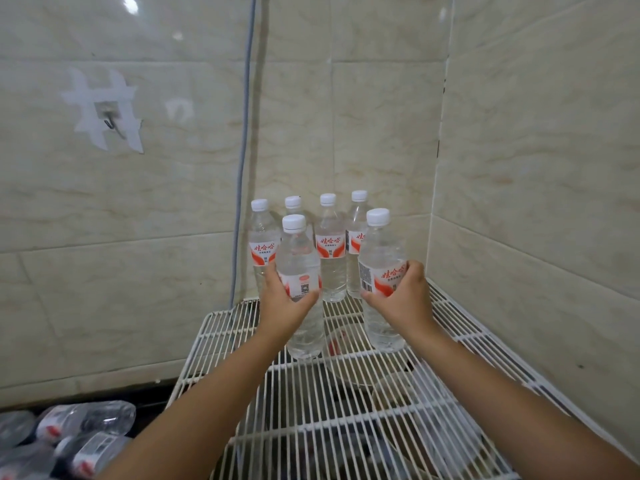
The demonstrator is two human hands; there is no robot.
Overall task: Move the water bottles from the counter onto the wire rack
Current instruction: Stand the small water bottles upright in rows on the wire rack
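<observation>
The left hand (282,303) holds a bottle (300,289) around its label. Its fingers (270,270) curl round the left side and the thumb wraps the front. The right hand (403,299) holds a second bottle (381,271) the same way, with its fingers round the right side of the label. Both bottles stand upright, with their bottoms at the wire rack (311,403). I cannot tell if they touch the wires or sit just above them.

Four more bottles stand in a row at the far end of the rack, near the wall. One is far left (262,244). One (293,204) is mostly hidden behind the bottle in the left hand. One is in the middle (331,251). One is far right (356,233), partly behind the bottle in the right hand. All the bottles are clear, with white caps and red and white labels.

The rack is white and sits in the corner where two tiled walls (536,168) meet. Dark things show through its wires, but they are too blurry to name.

At the near left, lower than the rack, more bottles (86,420) lie on their sides on a dark worktop (149,400). They are blurry.

A grey cable (244,150) runs down the far wall to the back left of the rack. A small hook (110,121) is stuck on the wall at the left, with white tape marks around it.
</observation>
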